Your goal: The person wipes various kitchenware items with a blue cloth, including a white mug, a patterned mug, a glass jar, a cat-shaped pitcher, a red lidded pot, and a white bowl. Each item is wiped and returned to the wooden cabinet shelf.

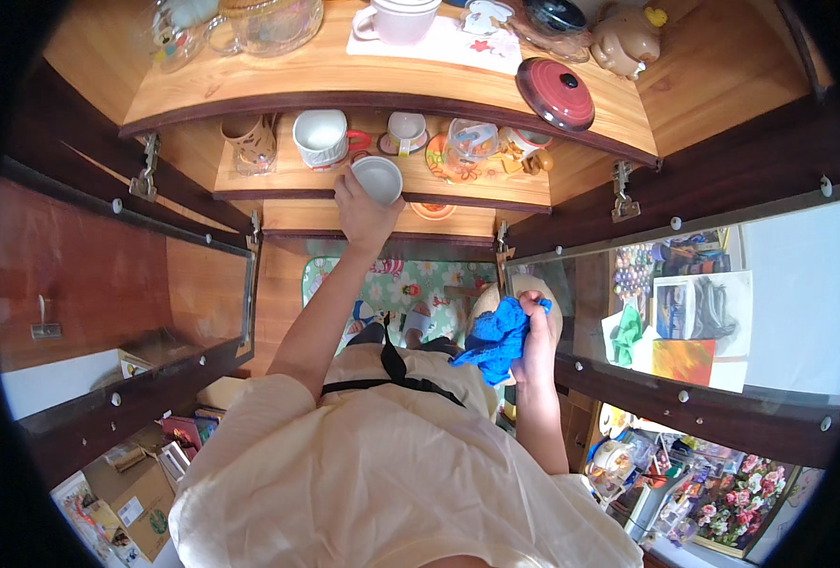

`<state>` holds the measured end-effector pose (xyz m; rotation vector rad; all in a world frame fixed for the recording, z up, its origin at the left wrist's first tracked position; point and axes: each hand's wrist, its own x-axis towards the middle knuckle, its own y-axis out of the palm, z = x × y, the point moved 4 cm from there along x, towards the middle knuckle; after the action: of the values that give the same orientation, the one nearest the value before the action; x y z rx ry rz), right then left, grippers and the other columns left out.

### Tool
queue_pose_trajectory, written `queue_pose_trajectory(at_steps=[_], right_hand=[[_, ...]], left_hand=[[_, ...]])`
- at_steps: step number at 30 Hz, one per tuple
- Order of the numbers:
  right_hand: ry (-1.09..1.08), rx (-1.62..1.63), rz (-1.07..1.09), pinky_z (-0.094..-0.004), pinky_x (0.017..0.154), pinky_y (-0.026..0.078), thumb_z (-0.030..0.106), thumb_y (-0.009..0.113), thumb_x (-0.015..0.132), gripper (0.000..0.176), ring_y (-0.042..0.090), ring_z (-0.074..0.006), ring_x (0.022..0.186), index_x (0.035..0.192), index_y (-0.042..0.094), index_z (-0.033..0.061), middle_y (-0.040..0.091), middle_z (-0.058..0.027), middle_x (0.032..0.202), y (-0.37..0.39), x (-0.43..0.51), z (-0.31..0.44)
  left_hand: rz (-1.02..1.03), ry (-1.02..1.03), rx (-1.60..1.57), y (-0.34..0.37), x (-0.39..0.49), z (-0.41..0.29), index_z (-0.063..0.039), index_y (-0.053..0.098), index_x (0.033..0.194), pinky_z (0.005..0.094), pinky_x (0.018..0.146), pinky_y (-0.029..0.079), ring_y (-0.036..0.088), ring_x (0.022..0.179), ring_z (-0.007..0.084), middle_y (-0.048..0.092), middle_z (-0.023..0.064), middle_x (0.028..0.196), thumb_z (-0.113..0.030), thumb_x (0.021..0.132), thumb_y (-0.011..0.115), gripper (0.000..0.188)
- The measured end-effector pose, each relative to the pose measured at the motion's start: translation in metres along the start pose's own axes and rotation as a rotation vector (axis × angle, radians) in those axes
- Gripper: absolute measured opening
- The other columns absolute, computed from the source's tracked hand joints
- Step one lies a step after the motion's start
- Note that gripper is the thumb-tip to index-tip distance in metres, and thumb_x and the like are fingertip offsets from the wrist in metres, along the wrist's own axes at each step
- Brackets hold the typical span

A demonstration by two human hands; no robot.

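Note:
My left hand (363,213) grips a small pale cup (379,180) with its mouth facing up, at the front edge of the middle shelf (281,179). Whether the cup's base touches the shelf cannot be seen. Behind it stand a white knit-textured mug (319,140) with a red handle and a small white cup (406,129) on a coaster. A crumpled blue cloth (497,341) is bunched in my right hand (539,344), held low by my side, away from the shelves.
Glass cabinet doors (122,270) swing wide on both sides. On the upper shelf, a red lid (555,94) leans over the front edge near a pink mug (400,20). A clear cup (471,145) and a brown patterned cup (249,142) share the middle shelf. A flowered mat (420,273) lies underfoot.

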<state>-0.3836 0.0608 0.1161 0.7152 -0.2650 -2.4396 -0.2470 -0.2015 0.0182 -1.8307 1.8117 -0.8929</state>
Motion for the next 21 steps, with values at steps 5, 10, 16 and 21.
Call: queue_pose_trajectory(at_steps=[5,10,16,21], right_hand=[[0.026,-0.095,0.007,-0.0252,0.072,0.045,0.018,0.058,0.090,0.016,0.054,-0.0100,0.078,0.102,0.054,0.0080,0.054,0.0007,0.089,0.005,0.002,-0.007],[0.145,-0.114,-0.045,-0.0265,0.073,0.046,0.017,0.059,0.087,0.017,0.056,-0.0119,0.079,0.100,0.054,0.0072,0.055,-0.0003,0.089,0.005,0.010,-0.036],[0.192,-0.178,-0.044,-0.0263,0.075,0.046,0.013,0.057,0.087,0.011,0.055,-0.0118,0.081,0.096,0.054,0.0087,0.054,0.0000,0.088,-0.009,0.020,-0.099],[0.188,-0.220,-0.144,-0.0268,0.073,0.046,0.014,0.058,0.086,0.012,0.055,-0.0114,0.079,0.096,0.055,0.0089,0.056,0.0002,0.089,-0.027,0.026,-0.142]], left_hand=[[0.094,0.104,-0.042,-0.031,-0.058,0.035,-0.001,0.023,0.142,0.0449,0.098,0.043,0.042,0.120,0.0409,0.032,0.0217,0.134,-0.026,0.057,0.083,0.107],[0.245,-0.052,0.026,-0.009,-0.091,0.120,-0.002,0.023,0.141,0.0450,0.094,0.046,0.043,0.120,0.0398,0.035,0.0205,0.132,-0.027,0.055,0.084,0.109],[0.204,-0.136,0.106,0.089,-0.049,0.213,0.000,0.022,0.142,0.0446,0.094,0.046,0.042,0.121,0.0394,0.033,0.0206,0.135,-0.026,0.056,0.084,0.109],[0.025,-0.190,0.126,0.135,-0.002,0.267,-0.001,0.022,0.142,0.0448,0.095,0.046,0.041,0.123,0.0390,0.035,0.0203,0.134,-0.025,0.056,0.084,0.108]])
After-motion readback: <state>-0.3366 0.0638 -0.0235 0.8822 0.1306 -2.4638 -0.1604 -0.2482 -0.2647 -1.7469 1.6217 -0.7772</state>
